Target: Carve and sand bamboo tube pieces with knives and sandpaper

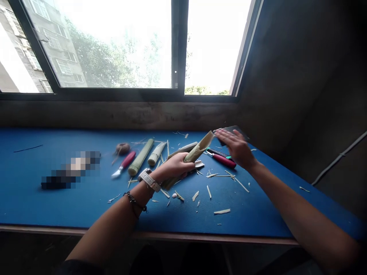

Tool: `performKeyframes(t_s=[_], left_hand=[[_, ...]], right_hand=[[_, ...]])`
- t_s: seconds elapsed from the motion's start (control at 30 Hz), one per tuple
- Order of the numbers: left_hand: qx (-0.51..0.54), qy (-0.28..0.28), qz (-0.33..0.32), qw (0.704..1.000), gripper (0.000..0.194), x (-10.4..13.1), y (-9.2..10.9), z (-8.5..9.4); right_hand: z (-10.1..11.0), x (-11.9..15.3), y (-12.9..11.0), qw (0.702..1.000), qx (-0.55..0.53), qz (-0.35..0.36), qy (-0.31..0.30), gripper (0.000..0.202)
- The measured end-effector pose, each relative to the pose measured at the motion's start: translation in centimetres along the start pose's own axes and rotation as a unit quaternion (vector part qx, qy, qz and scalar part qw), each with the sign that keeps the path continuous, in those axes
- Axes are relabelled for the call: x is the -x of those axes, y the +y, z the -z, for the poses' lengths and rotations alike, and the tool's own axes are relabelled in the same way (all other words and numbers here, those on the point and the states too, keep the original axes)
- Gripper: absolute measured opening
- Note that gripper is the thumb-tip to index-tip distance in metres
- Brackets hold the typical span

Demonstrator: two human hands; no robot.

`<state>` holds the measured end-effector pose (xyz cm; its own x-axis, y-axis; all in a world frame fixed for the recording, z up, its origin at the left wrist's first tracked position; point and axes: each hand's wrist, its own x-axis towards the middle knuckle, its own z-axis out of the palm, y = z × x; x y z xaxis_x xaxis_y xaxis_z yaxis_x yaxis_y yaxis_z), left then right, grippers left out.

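Observation:
My left hand (pixel 180 166), with a watch and a bracelet at its wrist, is wrapped around a cut bamboo tube (pixel 197 151). The tube tilts up to the right, its split, hollow end upward. At that end is my right hand (pixel 235 147), somewhat blurred, its fingers stretched over a dark flat sheet (pixel 237 131) that looks like sandpaper. The sheet is partly behind the fingers, close to the tube's rim; whether they touch I cannot tell. Below the right hand lie a red-handled tool (pixel 223 160) and a dark, green-tipped tool (pixel 218 152).
Left of my left hand lie a bamboo tube (pixel 141 157), a shorter bamboo piece (pixel 156 154), a red-handled knife (pixel 124 164) and a brown ball of twine (pixel 122 148). Bamboo slivers (pixel 222 211) are strewn over the blue table (pixel 94 208). A pixelated object (pixel 71 170) lies farther left. Windows stand behind.

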<state>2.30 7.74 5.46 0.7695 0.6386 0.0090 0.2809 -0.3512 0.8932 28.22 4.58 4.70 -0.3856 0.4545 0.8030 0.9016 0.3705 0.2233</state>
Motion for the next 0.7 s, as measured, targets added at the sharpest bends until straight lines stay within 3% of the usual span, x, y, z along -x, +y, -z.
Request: performKeyframes(t_s=[0.07, 0.1, 0.17, 0.23, 0.3, 0.4, 0.53, 0.7], left_hand=[[-0.011, -0.002, 0.012, 1.000, 0.017, -0.4, -0.4, -0.1], [-0.016, -0.001, 0.021, 1.000, 0.017, -0.5, -0.5, -0.2], [-0.019, 0.004, 0.028, 0.999, 0.014, -0.7, -0.7, -0.3], [-0.013, 0.012, 0.017, 1.000, 0.013, -0.5, -0.5, -0.3], [-0.014, 0.023, 0.013, 1.000, 0.016, -0.3, 0.0, -0.3], [-0.032, 0.026, 0.018, 0.999, 0.021, -0.1, 0.4, -0.2], [-0.047, 0.017, -0.003, 0.999, 0.014, -0.2, 0.2, -0.4], [-0.057, 0.008, 0.002, 0.998, 0.016, -0.4, -0.2, -0.7]], right_hand=[[0.7, -0.1, 0.3, 0.994, 0.020, -0.078, 0.073, 0.054], [1.0, -0.2, 0.1, 0.992, 0.016, -0.085, 0.092, 0.056], [1.2, -0.5, -1.1, 0.998, -0.017, -0.024, 0.050, 0.058], [0.9, -0.7, -2.6, 0.994, -0.060, 0.073, -0.061, 0.060], [0.2, -0.7, -3.7, 0.984, -0.072, 0.107, -0.121, 0.061], [-0.7, -0.5, -4.4, 0.992, -0.053, 0.074, -0.083, 0.065], [-1.0, -0.5, -4.4, 0.986, -0.067, 0.121, -0.092, 0.068], [-1.3, -0.5, -3.9, 0.993, -0.054, 0.076, -0.068, 0.068]])
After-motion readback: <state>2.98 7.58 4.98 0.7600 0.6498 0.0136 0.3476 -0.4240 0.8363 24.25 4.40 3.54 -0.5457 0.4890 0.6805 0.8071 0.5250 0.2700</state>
